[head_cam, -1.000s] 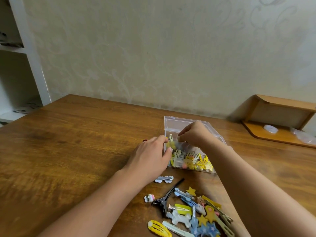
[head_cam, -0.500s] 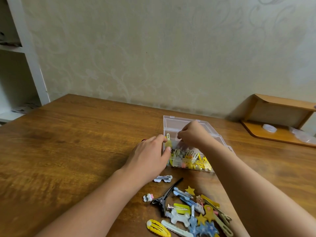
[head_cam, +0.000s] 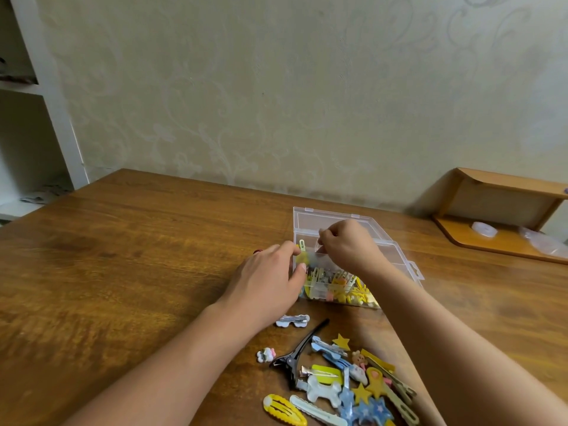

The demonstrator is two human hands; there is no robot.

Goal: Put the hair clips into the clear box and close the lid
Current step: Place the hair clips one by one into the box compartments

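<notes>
The right hand (head_cam: pixel 347 249) hovers over the open clear box (head_cam: pixel 344 272), fingers curled and pinched together above the back compartment; whether anything sits between them cannot be told. The left hand (head_cam: pixel 270 278) rests against the box's left wall, thumb and fingers bent around the near left corner, touching a yellow clip (head_cam: pixel 302 256) that stands at that edge. The box sits mid-table on the wooden table (head_cam: pixel 123 272), its lid (head_cam: pixel 325 218) laid open toward the wall, a hanging tab (head_cam: pixel 413 269) jutting from its right side. Inside, yellow and pale clips crowd the front compartments. Bare tabletop stretches wide to the left and right of the box. Toward the near edge lies a loose pile of hair clips (head_cam: pixel 344 385): a black alligator clip (head_cam: pixel 299 352), a yellow snap clip (head_cam: pixel 284 410), star shapes, a white dog-shaped clip (head_cam: pixel 322 393). A white clip (head_cam: pixel 292 321) lies apart, between pile and left hand. A wooden shelf (head_cam: pixel 504 216) stands at the far right.
</notes>
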